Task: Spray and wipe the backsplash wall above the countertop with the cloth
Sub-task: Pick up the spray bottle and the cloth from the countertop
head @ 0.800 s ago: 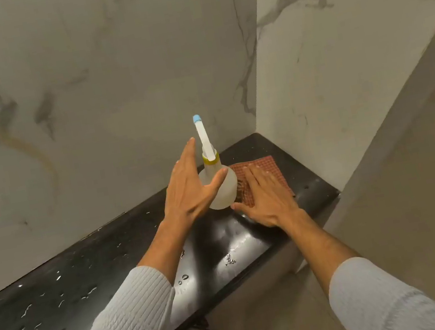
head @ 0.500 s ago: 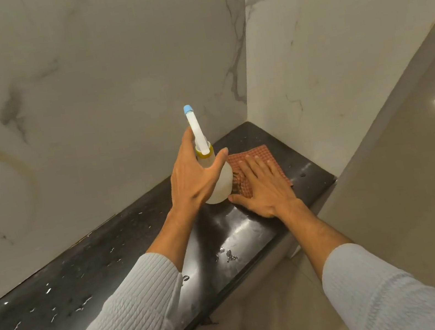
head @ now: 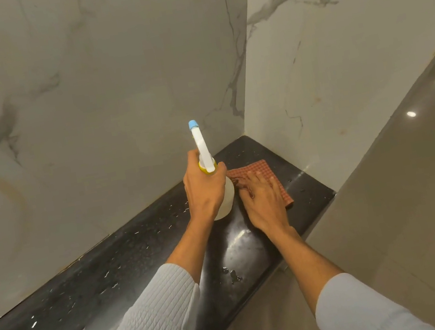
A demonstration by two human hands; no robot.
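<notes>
- Head view: the left hand grips the spray bottle high on its body, fingers and thumb curled round just under the yellow collar.
- The bottle is pale and translucent. Its white nozzle stem with a blue tip rises above the hand, leaning slightly left, toward the backsplash wall.
- Whether the bottle's base touches the black countertop or is held just above it, I cannot tell.
- The right hand lies flat on the cloth, fingers straight and spread, pressing it onto the countertop without grasping it.
- The cloth is reddish with a small check pattern. It sits near the right end of the countertop, close to the corner where the backsplash meets the side wall, just right of the bottle.
- The backsplash is pale marble with grey veins and carries a curved brownish mark at far left.
- Water droplets dot the countertop, most thickly toward the left.
- Both forearms wear pushed-up light sleeves.
</notes>
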